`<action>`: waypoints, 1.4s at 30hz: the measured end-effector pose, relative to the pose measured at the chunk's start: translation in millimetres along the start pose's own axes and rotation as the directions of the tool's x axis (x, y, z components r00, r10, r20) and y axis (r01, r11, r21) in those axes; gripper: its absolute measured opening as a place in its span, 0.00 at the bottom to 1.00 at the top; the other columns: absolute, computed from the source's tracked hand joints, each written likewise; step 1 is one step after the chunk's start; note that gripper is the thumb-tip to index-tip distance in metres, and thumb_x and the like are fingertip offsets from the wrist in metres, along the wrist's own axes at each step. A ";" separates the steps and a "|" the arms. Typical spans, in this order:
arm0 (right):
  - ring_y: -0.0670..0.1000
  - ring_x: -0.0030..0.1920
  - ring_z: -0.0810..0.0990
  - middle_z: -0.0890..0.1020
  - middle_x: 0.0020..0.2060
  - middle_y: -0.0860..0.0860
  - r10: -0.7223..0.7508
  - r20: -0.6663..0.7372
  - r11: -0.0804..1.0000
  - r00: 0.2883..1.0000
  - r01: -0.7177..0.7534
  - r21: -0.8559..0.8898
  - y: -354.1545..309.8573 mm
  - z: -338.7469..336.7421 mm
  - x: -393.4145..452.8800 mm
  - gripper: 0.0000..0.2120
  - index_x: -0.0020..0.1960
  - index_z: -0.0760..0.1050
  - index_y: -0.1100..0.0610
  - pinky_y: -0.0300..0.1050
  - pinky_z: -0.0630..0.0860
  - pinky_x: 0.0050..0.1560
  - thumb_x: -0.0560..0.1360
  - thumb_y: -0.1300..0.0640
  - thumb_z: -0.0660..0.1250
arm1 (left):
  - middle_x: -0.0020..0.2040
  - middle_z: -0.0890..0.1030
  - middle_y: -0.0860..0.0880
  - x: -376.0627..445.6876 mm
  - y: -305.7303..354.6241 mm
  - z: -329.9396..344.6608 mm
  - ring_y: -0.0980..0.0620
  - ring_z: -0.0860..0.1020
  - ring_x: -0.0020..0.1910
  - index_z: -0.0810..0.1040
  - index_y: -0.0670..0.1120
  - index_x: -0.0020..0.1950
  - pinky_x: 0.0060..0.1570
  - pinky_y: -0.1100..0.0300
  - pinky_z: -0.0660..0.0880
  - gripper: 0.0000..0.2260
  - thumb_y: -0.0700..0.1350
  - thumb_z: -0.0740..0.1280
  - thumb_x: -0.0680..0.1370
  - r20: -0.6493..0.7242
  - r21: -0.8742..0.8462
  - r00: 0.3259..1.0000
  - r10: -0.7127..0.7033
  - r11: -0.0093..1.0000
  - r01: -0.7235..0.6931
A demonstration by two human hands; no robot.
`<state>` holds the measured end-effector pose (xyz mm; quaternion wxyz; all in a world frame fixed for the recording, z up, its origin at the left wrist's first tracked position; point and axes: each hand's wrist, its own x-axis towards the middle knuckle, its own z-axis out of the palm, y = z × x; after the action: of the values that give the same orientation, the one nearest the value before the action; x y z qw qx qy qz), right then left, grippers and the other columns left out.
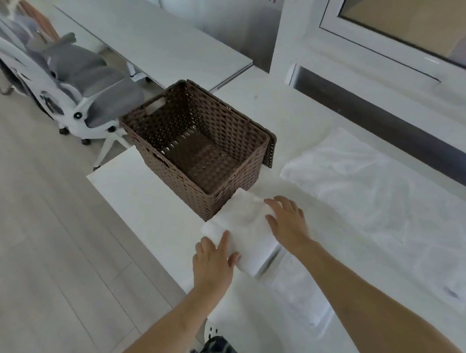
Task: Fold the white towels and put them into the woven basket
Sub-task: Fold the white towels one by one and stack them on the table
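A folded white towel [243, 229] is held just above the table's near edge, touching the near corner of the brown woven basket [187, 190]. My left hand [213, 259] grips its near end, index finger on top and thumb against the side. Over its far right edge curl the fingers of my right hand [287, 222]. The basket is empty, and its lid hangs down its right side. A second folded towel [298, 292] lies under my right forearm. A larger white towel [374, 204] lies spread out to the right.
The white table [143, 192] ends just left of the basket, with wooden floor beyond. A grey office chair [89, 91] stands to the far left beside another white desk [163, 44]. A window wall runs along the table's far right side.
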<state>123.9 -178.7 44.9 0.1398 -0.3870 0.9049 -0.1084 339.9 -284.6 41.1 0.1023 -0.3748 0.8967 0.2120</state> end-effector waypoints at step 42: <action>0.55 0.62 0.79 0.80 0.63 0.49 0.443 -0.313 0.896 0.840 -0.420 0.143 82.8 -12.7 -118.7 0.12 0.63 0.80 0.52 0.53 0.78 0.58 0.81 0.53 0.66 | 0.81 0.60 0.40 46.2 129.4 13.7 0.39 0.55 0.82 0.61 0.50 0.81 0.79 0.40 0.54 0.25 0.57 0.51 0.85 0.101 0.194 0.781 0.616 0.758 -0.623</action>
<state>142.6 -34.8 51.7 0.0165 -0.1439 0.9748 -0.1698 215.4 -226.0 52.4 0.0805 -0.0409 0.9859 0.1408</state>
